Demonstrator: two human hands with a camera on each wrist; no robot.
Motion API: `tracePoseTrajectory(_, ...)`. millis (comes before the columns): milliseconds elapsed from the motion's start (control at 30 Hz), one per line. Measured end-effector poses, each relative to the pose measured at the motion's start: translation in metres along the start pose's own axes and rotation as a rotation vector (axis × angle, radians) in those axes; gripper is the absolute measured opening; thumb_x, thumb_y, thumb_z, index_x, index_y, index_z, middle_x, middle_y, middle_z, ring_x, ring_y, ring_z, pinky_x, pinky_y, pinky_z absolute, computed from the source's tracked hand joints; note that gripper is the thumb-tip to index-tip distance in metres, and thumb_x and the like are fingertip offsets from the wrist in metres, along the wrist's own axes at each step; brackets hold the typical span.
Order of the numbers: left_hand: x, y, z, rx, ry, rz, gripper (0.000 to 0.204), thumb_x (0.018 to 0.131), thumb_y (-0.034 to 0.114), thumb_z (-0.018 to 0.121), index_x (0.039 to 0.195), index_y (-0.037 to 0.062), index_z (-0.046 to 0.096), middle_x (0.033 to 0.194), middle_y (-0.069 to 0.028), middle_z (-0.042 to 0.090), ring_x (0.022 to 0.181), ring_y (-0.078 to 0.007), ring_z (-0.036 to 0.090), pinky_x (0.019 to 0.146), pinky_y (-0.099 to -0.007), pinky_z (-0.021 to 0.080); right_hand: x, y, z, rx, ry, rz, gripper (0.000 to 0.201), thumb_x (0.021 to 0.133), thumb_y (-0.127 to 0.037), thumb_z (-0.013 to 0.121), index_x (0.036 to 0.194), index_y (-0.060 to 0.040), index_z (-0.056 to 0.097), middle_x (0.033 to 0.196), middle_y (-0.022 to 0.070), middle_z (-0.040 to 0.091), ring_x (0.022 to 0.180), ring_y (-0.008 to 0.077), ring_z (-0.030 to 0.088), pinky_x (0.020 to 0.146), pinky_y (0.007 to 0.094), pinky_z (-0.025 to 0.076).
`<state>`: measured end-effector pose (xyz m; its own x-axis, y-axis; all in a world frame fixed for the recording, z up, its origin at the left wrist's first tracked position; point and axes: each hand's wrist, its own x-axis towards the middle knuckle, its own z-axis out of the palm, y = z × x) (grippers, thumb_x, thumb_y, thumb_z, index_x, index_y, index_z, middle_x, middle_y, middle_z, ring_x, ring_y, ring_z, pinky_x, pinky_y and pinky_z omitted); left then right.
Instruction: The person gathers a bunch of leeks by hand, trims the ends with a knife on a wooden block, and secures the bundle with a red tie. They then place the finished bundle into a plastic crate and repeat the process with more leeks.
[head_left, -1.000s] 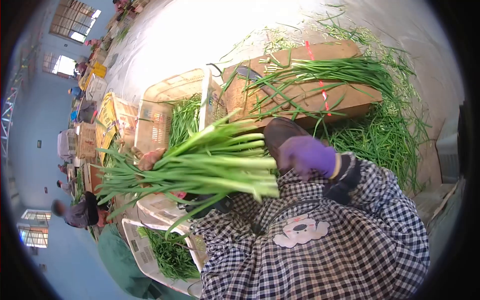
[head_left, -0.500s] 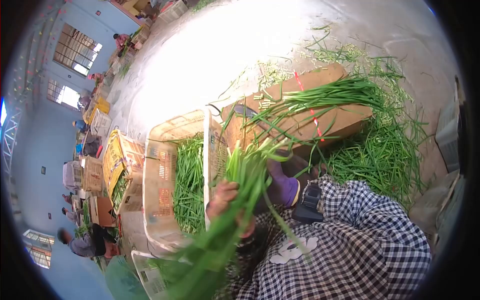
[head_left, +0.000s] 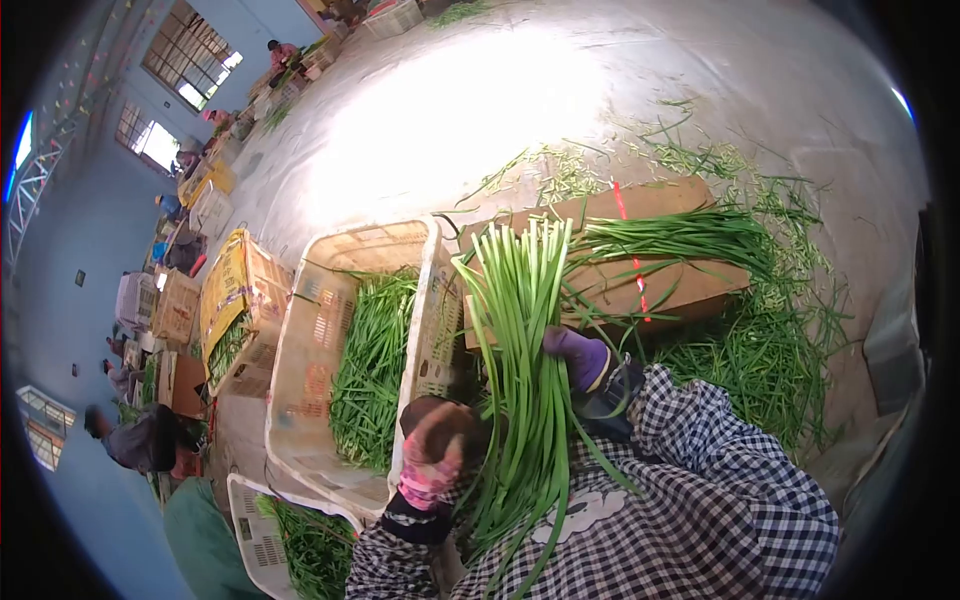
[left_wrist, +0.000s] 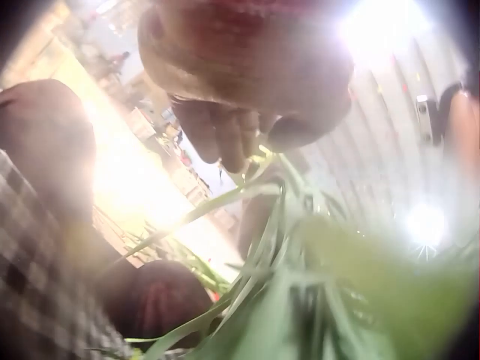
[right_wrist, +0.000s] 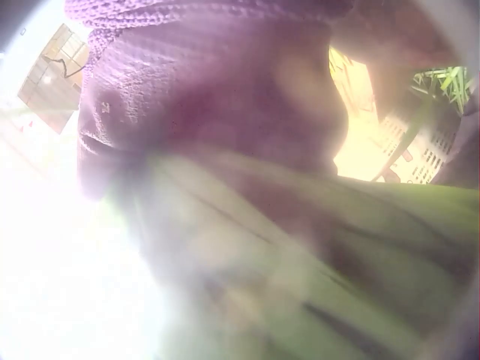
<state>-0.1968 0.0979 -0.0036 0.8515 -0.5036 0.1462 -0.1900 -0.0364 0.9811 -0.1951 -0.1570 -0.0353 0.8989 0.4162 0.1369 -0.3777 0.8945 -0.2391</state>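
Observation:
A bunch of long garlic chives (head_left: 525, 350) stands roughly upright in front of the checked shirt, its pale ends uppermost and its green leaves hanging down. My right hand (head_left: 582, 358), in a purple glove, grips the bunch from the right, with the thumb in view and the fingers hidden behind the stalks. In the right wrist view, the purple glove (right_wrist: 210, 97) lies over blurred leaves. My bare left hand (head_left: 440, 445), with a pink cuff, is just left of the bunch, fingers loosely extended. Its fingers (left_wrist: 217, 135) hang above blurred leaves in the left wrist view.
More chives lie on a cardboard-covered block (head_left: 700, 285) with a red strip. A white crate (head_left: 310, 350) holds chives on the left; another crate (head_left: 255, 535) is below it. Trimmings (head_left: 790, 370) heap on the right. People work along the far wall.
The bunch has swung from lying sideways, through a downward slant, to upright. The left hand has let go and moved left; the right hand has taken hold of the bunch.

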Motion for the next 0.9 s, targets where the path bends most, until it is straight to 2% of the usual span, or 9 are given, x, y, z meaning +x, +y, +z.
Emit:
tracePoseTrajectory(133, 0.026, 0.017, -0.008, -0.125, 0.215, -0.013, 0.051, 0.079, 0.007, 0.062, 0.126, -0.0014, 0.042, 0.118, -0.0136, 0.054, 0.112, -0.0246, 0.051, 0.098, -0.0343, 0.037, 0.003, 0.0, -0.018, -0.201, 0.041, 0.042, 0.056, 0.079, -0.027, 0.06, 0.125, 0.0012, 0.044, 0.112, 0.0178, 0.058, 0.096, 0.0281, 0.061, 0.085, 0.0412, 0.049)
tracePoseTrajectory(267, 0.057, 0.014, 0.015, 0.137, -0.073, -0.002, 0.046, 0.085, 0.015, 0.058, 0.125, -0.0024, 0.043, 0.118, -0.0126, 0.053, 0.114, -0.0229, 0.046, 0.1, -0.0319, 0.032, 0.007, -0.005, -0.01, -0.308, 0.022, 0.122, 0.047, 0.08, -0.018, 0.061, 0.121, -0.0002, 0.048, 0.109, 0.0108, 0.059, 0.094, 0.0188, 0.059, 0.082, 0.034, 0.049)
tracePoseTrajectory(300, 0.059, 0.017, 0.023, 0.012, -0.083, -0.17, 0.043, 0.087, 0.013, 0.054, 0.125, -0.0032, 0.043, 0.117, -0.0115, 0.054, 0.11, -0.0181, 0.048, 0.096, -0.0303, 0.035, 0.01, -0.006, -0.013, -0.314, 0.009, 0.133, 0.042, 0.08, -0.014, 0.062, 0.119, -0.0008, 0.051, 0.107, 0.0089, 0.06, 0.093, 0.0168, 0.059, 0.081, 0.0325, 0.049)
tracePoseTrajectory(367, 0.06, 0.011, 0.026, -0.087, -0.069, -0.171, 0.04, 0.088, 0.013, 0.053, 0.124, -0.0035, 0.044, 0.116, -0.011, 0.055, 0.108, -0.0165, 0.049, 0.095, -0.0297, 0.036, 0.022, 0.0, -0.052, -0.717, -0.059, -0.005, 0.036, 0.08, -0.009, 0.062, 0.114, -0.0019, 0.054, 0.104, 0.0045, 0.06, 0.087, 0.0104, 0.057, 0.077, 0.0262, 0.048)
tracePoseTrajectory(467, 0.063, 0.003, 0.024, -0.131, -0.014, -0.113, 0.036, 0.09, 0.012, 0.051, 0.122, -0.0041, 0.046, 0.112, -0.0098, 0.057, 0.101, -0.0144, 0.054, 0.089, -0.0278, 0.041, 0.023, -0.005, -0.078, -0.81, 0.044, 0.066, 0.032, 0.079, -0.009, 0.062, 0.11, -0.0024, 0.056, 0.099, 0.0032, 0.061, 0.083, 0.0089, 0.057, 0.075, 0.0233, 0.047)
tracePoseTrajectory(667, 0.059, -0.02, 0.026, -0.141, 0.245, 0.023, 0.027, 0.089, 0.01, 0.05, 0.113, -0.0024, 0.05, 0.1, -0.0092, 0.059, 0.092, -0.0135, 0.056, 0.081, -0.026, 0.045, 0.02, 0.004, -0.051, -0.83, 0.052, 0.098, 0.031, 0.079, -0.009, 0.066, 0.108, -0.0017, 0.058, 0.094, 0.0028, 0.063, 0.082, 0.008, 0.057, 0.074, 0.0241, 0.047)
tracePoseTrajectory(733, 0.072, 0.012, 0.028, -0.383, 0.404, -0.258, 0.029, 0.085, 0.014, 0.052, 0.109, 0.0003, 0.049, 0.088, -0.0064, 0.058, 0.079, -0.014, 0.058, 0.072, -0.0253, 0.048, 0.022, 0.002, -0.015, -0.877, 0.055, 0.142, 0.03, 0.08, -0.009, 0.065, 0.108, -0.0014, 0.058, 0.095, 0.0031, 0.063, 0.083, 0.0086, 0.058, 0.075, 0.0245, 0.048)
tracePoseTrajectory(833, 0.087, 0.003, 0.016, -0.529, 0.382, -0.163, 0.036, 0.085, 0.022, 0.053, 0.115, 0.0017, 0.048, 0.095, -0.0099, 0.06, 0.081, -0.0177, 0.06, 0.075, -0.0292, 0.05, 0.023, -0.002, 0.004, -0.972, 0.046, 0.257, 0.031, 0.081, -0.01, 0.066, 0.109, -0.0011, 0.058, 0.097, 0.0039, 0.064, 0.085, 0.0097, 0.059, 0.077, 0.025, 0.048)
tracePoseTrajectory(900, 0.091, 0.013, 0.014, -0.804, 0.202, -0.281, 0.052, 0.085, 0.035, 0.055, 0.124, 0.0022, 0.044, 0.107, -0.0132, 0.06, 0.092, -0.0222, 0.061, 0.082, -0.0336, 0.05, 0.022, -0.002, 0.003, -1.02, 0.032, 0.337, 0.032, 0.081, -0.01, 0.066, 0.111, -0.0011, 0.057, 0.098, 0.0042, 0.064, 0.086, 0.0104, 0.059, 0.078, 0.0252, 0.049)
